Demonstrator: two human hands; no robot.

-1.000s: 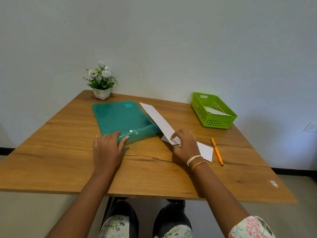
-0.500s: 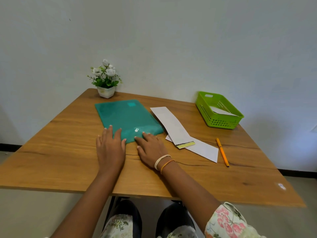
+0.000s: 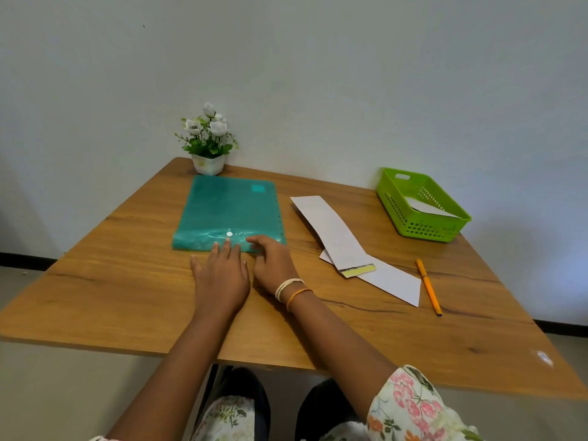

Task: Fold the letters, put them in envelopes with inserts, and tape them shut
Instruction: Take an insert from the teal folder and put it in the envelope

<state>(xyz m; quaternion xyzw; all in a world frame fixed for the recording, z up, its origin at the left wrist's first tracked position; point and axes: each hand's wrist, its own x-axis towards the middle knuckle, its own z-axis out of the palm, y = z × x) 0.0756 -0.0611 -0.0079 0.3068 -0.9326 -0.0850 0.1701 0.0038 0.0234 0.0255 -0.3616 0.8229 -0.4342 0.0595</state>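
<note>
Side by side at centre frame, palms down: left hand [image 3: 221,275] flat on the desk [image 3: 127,281], straight fingertips touching the near edge of the teal snap-button folder [image 3: 227,211]; right hand [image 3: 273,265] loosely spread, fingers on the folder's near right corner, gripping nothing. Right of centre, a folded letter [image 3: 331,230] overlapping a white envelope [image 3: 394,281], orange pencil [image 3: 428,286] beside. Upper right, green basket [image 3: 420,205] near the desk's edge. Bare wood across the lower frame.

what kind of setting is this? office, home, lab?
Probably a plain home or small office desk set up for paperwork: a wooden table against a bare wall, with a green folder, envelopes, a pencil, a green basket and a small potted flower. No lab gear shows.
</note>
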